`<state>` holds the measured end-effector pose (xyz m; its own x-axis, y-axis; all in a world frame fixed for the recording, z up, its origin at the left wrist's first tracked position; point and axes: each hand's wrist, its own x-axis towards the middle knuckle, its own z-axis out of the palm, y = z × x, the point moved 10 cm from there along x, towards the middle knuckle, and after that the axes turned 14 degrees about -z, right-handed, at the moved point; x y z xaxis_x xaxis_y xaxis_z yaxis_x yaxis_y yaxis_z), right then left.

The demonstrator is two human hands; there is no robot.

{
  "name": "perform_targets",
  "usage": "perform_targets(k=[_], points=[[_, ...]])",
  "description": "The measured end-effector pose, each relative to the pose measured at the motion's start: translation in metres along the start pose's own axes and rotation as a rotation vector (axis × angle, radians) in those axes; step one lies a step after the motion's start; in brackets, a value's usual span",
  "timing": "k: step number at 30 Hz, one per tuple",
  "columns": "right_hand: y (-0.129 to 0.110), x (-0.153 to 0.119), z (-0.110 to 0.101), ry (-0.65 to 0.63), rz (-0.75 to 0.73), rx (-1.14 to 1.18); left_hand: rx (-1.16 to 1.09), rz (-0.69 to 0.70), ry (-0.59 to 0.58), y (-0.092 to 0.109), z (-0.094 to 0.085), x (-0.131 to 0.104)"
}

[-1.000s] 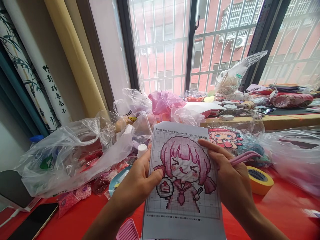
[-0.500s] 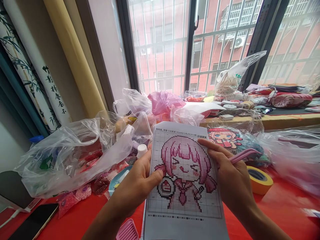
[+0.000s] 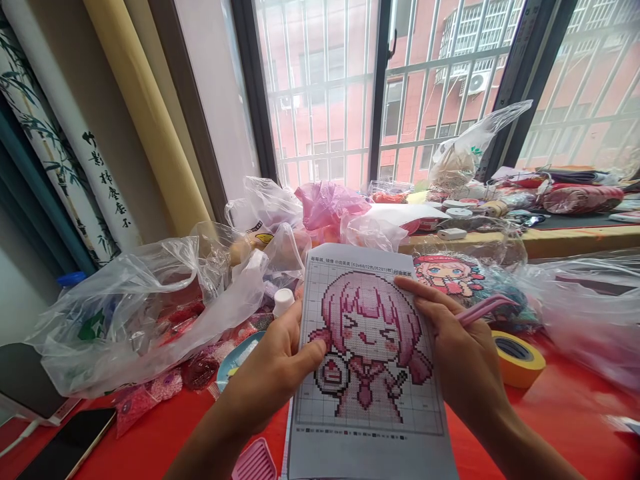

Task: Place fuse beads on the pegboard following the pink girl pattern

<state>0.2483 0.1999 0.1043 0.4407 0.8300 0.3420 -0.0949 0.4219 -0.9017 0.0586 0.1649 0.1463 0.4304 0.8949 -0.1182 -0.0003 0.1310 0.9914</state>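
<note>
A printed bead pattern sheet (image 3: pixel 370 400), showing a pink-haired cartoon figure on a grid, faces me, held up over the red tabletop. My left hand (image 3: pixel 277 363) grips its left edge with the thumb on the front. My right hand (image 3: pixel 465 347) is closed on pink curved tweezers (image 3: pixel 485 308), whose tips point right. Its index finger reaches onto the sheet's upper right corner. Behind the right hand rests a yellow roll of tape (image 3: pixel 530 360). Below the left hand, a pink ridged tray (image 3: pixel 256 461) is partly in view at the bottom edge.
Clear plastic bags (image 3: pixel 150 320) with red and pink packets lie at left, near a black phone (image 3: pixel 67 443) and a blue dish (image 3: pixel 235 353). A white-capped bottle (image 3: pixel 283 300) stands behind the left hand. Cluttered supplies line the windowsill (image 3: pixel 565 239).
Almost nothing differs. The view has shifted very slightly, and both hands keep the same hold on the sheet and tweezers.
</note>
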Motion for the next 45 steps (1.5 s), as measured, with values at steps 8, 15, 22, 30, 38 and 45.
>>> perform_targets(k=[8, 15, 22, 30, 38, 45], points=[[-0.0017, 0.0008, 0.0010, -0.004, -0.016, -0.009, -0.004, 0.000, -0.007, -0.0009, 0.0005, -0.0004], [-0.0009, -0.0004, -0.0009, 0.002, 0.000, -0.016, -0.013, -0.020, -0.002, -0.0028, -0.0011, 0.0000], [-0.0001, -0.0008, 0.0001, -0.004, -0.006, -0.001, -0.031, -0.013, -0.024, -0.0018, 0.0011, -0.0004], [-0.0038, -0.0003, -0.0008, -0.005, -0.023, -0.027, -0.031, -0.007, -0.015, -0.0019, -0.0001, -0.0006], [-0.0054, -0.0012, 0.0006, -0.005, -0.029, -0.018, -0.055, -0.002, -0.015, 0.0003, 0.0009, -0.0026], [-0.0047, -0.0002, 0.0011, -0.003, -0.025, -0.018, -0.078, -0.013, -0.030, -0.0008, 0.0028, -0.0031]])
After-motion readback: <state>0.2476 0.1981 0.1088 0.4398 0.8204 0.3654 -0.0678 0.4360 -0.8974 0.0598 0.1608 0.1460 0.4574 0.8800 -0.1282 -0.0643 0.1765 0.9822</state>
